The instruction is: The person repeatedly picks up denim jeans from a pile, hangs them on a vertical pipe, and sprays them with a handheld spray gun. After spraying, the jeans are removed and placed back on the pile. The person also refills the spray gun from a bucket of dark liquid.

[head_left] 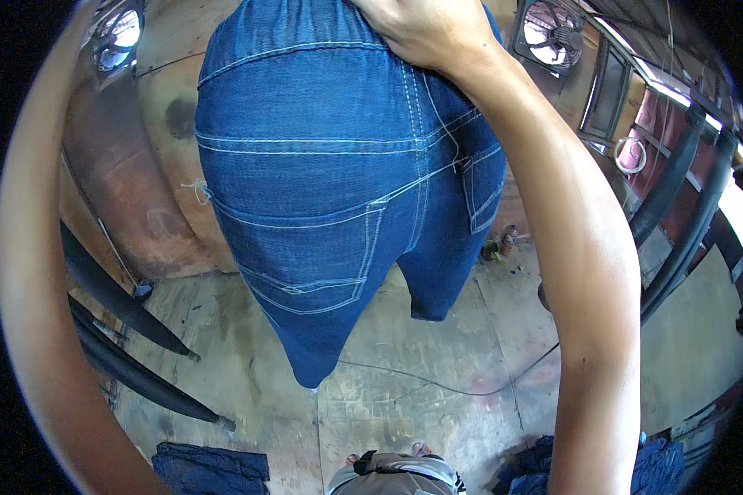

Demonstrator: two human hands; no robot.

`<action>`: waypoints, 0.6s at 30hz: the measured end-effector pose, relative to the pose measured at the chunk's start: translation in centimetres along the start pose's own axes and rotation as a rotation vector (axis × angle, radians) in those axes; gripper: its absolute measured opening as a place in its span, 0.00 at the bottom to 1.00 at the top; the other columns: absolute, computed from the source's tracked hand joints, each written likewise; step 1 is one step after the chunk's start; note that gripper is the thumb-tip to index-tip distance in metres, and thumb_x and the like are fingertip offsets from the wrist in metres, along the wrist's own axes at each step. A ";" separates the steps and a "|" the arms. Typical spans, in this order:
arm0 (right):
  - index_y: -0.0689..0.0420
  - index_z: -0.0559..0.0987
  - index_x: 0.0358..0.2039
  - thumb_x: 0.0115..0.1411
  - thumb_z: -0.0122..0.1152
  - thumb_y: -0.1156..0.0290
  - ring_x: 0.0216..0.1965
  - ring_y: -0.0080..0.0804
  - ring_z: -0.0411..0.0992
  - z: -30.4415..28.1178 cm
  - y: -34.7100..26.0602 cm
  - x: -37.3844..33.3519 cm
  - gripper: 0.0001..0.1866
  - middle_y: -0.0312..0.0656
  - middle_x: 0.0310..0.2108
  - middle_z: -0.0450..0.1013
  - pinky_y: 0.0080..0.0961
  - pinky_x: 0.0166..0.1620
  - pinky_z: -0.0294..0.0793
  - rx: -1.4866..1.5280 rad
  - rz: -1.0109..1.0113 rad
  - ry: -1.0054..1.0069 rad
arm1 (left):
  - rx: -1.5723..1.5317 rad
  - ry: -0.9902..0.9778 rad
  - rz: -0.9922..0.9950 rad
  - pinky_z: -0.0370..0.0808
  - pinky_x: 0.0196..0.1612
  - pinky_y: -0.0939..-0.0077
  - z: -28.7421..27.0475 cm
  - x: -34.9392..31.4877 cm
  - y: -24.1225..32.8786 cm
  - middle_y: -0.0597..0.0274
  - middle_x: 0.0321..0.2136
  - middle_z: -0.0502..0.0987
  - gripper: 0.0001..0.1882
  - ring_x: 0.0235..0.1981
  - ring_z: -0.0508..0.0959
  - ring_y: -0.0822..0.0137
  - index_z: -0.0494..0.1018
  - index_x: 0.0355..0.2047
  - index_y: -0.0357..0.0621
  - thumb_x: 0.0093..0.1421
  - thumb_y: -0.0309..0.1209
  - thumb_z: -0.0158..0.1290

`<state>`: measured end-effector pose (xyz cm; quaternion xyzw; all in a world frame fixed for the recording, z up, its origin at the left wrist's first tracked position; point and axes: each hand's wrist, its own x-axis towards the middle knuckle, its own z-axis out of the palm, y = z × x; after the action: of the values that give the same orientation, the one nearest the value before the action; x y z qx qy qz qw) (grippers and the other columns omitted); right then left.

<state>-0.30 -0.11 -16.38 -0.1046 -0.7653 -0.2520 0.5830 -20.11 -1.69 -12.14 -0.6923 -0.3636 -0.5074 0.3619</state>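
A pair of blue jeans [305, 181] with pale stitching hangs in front of me, its legs pointing down toward the floor. My right hand [425, 33] is at its upper edge, closed on the denim; the fingertips are cut off by the top of the picture. Loose white threads [196, 191] stick out at the jeans' left side, and another thread dangles near the right pocket. Along the left rim my left forearm reaches upward, and its hand lies beyond the picture.
Folded dark denim [210, 469] lies on the floor at lower left, with a dark denim pile [537, 466] at lower right. Black padded arms [140, 301] flank me on both sides. A cable [470, 392] crosses the floor. A bottle [508, 239] stands by the back wall, below a fan [553, 35].
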 end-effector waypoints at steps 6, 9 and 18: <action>0.59 0.80 0.19 0.66 0.57 0.61 0.18 0.50 0.74 -1.7 2.3 -1.4 0.20 0.53 0.17 0.72 0.41 0.24 0.69 -0.157 0.012 0.026 | -0.021 0.009 0.007 0.67 0.39 0.74 -0.5 -0.7 -0.1 0.55 0.31 0.73 0.23 0.33 0.70 0.64 0.69 0.38 0.31 0.63 0.45 0.51; 0.59 0.80 0.21 0.66 0.58 0.61 0.18 0.52 0.72 -2.4 3.0 -1.8 0.20 0.53 0.17 0.73 0.42 0.24 0.70 -0.269 -0.037 0.043 | -0.035 0.018 0.010 0.67 0.38 0.74 -0.7 -1.2 -0.3 0.56 0.30 0.73 0.22 0.32 0.70 0.65 0.69 0.37 0.31 0.63 0.44 0.51; 0.59 0.82 0.38 0.62 0.65 0.55 0.39 0.45 0.78 -15.2 6.1 -10.8 0.18 0.50 0.37 0.78 0.34 0.43 0.77 -0.598 0.000 0.044 | -0.115 0.075 0.031 0.67 0.35 0.76 -2.4 -3.3 -0.5 0.59 0.28 0.73 0.20 0.29 0.70 0.68 0.71 0.35 0.33 0.63 0.43 0.51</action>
<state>18.42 -1.20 -22.02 -0.2662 -0.6442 -0.4686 0.5428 -22.27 -3.97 -14.72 -0.6980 -0.3096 -0.5472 0.3427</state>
